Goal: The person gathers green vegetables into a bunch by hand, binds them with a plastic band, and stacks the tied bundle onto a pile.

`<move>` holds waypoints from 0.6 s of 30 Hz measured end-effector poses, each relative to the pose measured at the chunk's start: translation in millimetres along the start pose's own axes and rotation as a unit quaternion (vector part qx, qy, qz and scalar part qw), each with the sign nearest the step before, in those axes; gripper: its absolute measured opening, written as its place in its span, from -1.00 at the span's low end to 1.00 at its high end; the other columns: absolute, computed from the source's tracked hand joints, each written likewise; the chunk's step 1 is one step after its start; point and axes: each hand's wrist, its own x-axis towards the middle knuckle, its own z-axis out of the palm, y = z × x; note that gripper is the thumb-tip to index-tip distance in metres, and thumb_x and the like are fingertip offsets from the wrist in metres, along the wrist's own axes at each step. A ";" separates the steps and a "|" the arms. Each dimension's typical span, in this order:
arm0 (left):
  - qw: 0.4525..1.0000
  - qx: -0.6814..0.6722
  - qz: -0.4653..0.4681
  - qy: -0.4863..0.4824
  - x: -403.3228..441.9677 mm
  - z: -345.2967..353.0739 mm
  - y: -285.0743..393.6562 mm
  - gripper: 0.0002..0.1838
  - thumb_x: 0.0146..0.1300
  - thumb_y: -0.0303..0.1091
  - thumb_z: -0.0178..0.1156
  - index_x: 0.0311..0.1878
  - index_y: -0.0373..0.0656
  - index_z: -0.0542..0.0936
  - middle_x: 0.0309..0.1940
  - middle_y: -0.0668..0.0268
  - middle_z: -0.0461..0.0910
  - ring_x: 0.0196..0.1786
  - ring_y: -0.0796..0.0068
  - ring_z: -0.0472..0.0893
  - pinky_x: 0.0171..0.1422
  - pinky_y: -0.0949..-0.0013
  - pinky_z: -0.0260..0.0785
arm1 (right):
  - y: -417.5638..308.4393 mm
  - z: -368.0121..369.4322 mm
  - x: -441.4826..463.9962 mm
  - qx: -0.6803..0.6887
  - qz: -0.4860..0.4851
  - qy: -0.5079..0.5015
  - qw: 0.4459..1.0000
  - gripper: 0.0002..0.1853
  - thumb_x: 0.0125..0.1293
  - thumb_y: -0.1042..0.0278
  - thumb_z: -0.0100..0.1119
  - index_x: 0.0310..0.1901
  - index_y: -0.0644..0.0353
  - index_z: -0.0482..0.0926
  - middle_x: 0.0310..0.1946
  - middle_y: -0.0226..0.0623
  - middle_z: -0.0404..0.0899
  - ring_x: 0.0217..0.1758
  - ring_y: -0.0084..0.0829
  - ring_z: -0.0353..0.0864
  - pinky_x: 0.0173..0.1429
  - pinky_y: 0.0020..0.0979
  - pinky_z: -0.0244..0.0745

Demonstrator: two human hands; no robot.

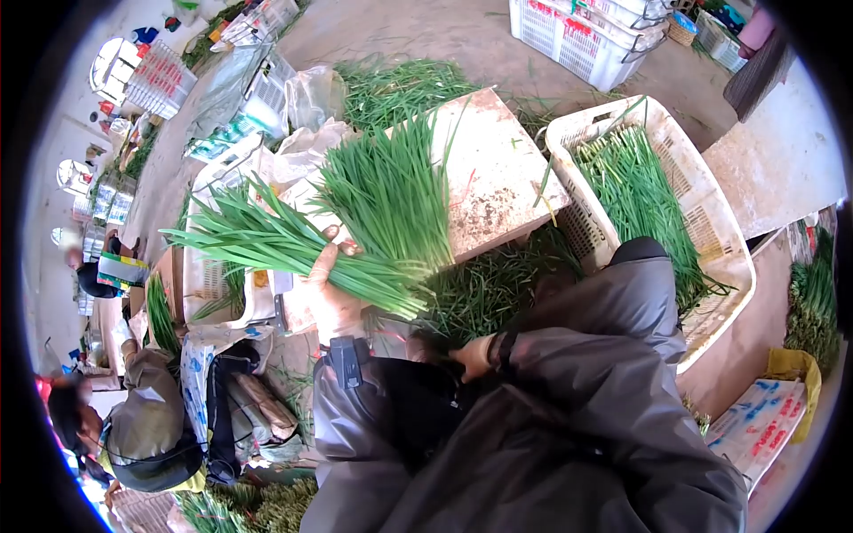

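My left hand (330,289) is wrapped round a bunch of garlic chives (275,238), its leaves pointing left and its pale cut ends to the right. Behind it, a larger pile of garlic chives (386,191) lies on a stained white board (498,173). The held bunch overlaps the cut ends of that pile. Low over my lap, my right hand (475,358) has curled fingers, partly hidden against dark clothing. Whatever it may hold cannot be made out. A knife-like blade with a dark handle (279,313) is beside my left wrist.
On the right, a white plastic crate (745,258) holds more chives. Loose leaves (480,298) lie under the board, with another heap (400,84) behind it. Stacked crates (569,40) stand at the back. A seated co-worker (147,417) is at the left.
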 end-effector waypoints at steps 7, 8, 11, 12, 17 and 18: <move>1.000 -0.010 0.022 -0.005 12.3 12.7 -11.6 -0.70 0.41 -0.47 0.32 0.17 -0.30 0.64 -0.19 0.19 0.67 -0.15 0.29 0.67 0.12 0.12 0.62 | -21.6 -115.8 -58.2 -0.157 0.140 0.037 0.977 -0.63 0.35 0.03 0.22 -0.10 0.11 0.86 -0.13 -0.10 0.83 0.03 0.00 0.81 0.08 -0.02 0.69; 1.000 -0.008 0.025 0.001 5.4 32.8 -7.1 -0.69 0.41 -0.47 0.32 0.17 -0.30 0.64 -0.22 0.17 0.68 -0.16 0.27 0.68 0.09 0.13 0.63 | -19.5 -140.3 -72.7 -0.165 0.163 0.063 0.971 -0.64 0.37 0.04 0.19 -0.12 0.10 0.87 -0.12 -0.09 0.83 0.02 0.00 0.81 0.07 -0.02 0.70; 1.000 -0.004 0.011 -0.002 5.2 57.1 -10.2 -0.68 0.39 -0.48 0.35 0.17 -0.30 0.64 -0.27 0.16 0.69 -0.19 0.28 0.68 0.05 0.17 0.63 | -21.8 -205.7 -116.7 -0.165 0.259 0.190 0.933 -0.54 0.41 -0.02 0.18 0.08 0.16 0.77 -0.08 -0.02 0.82 0.07 0.05 0.79 0.13 -0.02 0.68; 1.000 0.007 0.029 -0.003 7.8 62.1 -14.9 -0.67 0.36 -0.54 0.35 0.17 -0.29 0.63 -0.19 0.16 0.71 -0.19 0.28 0.69 0.01 0.16 0.64 | -24.4 -218.6 -130.5 -0.158 0.265 0.250 0.918 -0.45 0.43 -0.08 0.19 0.21 0.20 0.70 -0.06 0.00 0.81 0.08 0.09 0.78 0.15 0.00 0.66; 0.995 0.062 0.080 -0.005 6.8 123.2 -28.2 -0.57 0.22 -0.66 0.36 0.16 -0.26 0.58 -0.02 0.17 0.73 -0.23 0.26 0.72 -0.08 0.15 0.68 | -25.6 -219.8 -133.9 0.001 -0.067 0.498 0.864 0.31 0.03 -0.21 0.63 0.64 0.35 0.07 0.41 0.32 0.43 0.48 0.16 0.48 0.56 -0.07 0.38; 0.992 0.084 0.087 -0.022 11.5 125.0 -37.5 -0.55 0.19 -0.69 0.38 0.16 -0.27 0.58 -0.01 0.16 0.73 -0.20 0.28 0.72 0.01 0.19 0.66 | -38.0 -221.5 -135.9 0.011 -0.065 0.493 0.867 0.38 -0.06 -0.18 0.69 0.64 0.38 0.05 0.41 0.37 0.40 0.52 0.20 0.41 0.60 -0.05 0.32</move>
